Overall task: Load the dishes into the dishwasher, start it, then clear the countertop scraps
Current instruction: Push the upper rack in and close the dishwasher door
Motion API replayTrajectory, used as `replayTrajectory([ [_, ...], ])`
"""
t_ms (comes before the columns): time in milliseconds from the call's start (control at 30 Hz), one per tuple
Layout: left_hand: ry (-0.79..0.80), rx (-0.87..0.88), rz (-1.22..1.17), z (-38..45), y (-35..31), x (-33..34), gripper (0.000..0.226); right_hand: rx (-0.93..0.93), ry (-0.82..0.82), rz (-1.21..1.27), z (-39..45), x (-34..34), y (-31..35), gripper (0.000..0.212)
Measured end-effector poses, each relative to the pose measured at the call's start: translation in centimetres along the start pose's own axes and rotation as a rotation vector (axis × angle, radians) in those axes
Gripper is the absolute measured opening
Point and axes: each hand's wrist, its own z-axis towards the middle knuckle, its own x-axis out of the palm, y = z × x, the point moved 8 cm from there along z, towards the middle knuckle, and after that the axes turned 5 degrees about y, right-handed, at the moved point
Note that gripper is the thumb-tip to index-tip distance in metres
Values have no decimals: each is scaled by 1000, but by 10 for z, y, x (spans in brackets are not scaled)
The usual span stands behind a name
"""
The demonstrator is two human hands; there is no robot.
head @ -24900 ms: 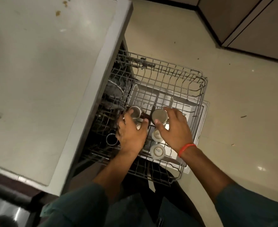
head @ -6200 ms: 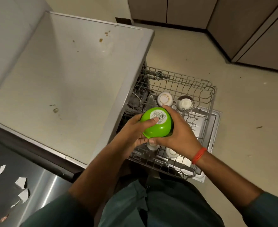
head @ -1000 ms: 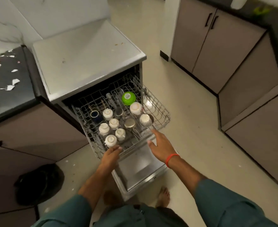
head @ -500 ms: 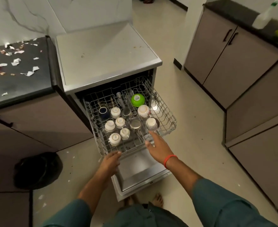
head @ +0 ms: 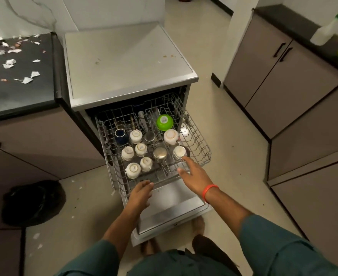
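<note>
Wire rack [head: 199,140], grey metal grid, pulled out over open dishwasher door [head: 176,206] at frame centre. In rack, upturned: green plastic bowl [head: 164,122] with round white sticker, print unreadable; white ceramic cups [head: 136,136]; dark blue cup [head: 121,135]; steel cup [head: 160,153]; dotted bowl [head: 179,153].

Left hand [head: 141,193] at rack front edge, fingers relaxed, holding nothing. Right hand [head: 194,172] fingers straight, fingertips near dotted bowl.

Torn white paper scraps [head: 10,62] scattered on black tabletop [head: 20,90], upper left.
</note>
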Motion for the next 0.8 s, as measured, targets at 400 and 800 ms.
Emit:
replayTrajectory([
  [400,-229,-106,-82,-1,-18,51,28,-21,259,-20,68,-34,-40,56],
  [800,-245,-91,-145,-13,-32,72,29,39,447,14,84,-12,-42,55],
])
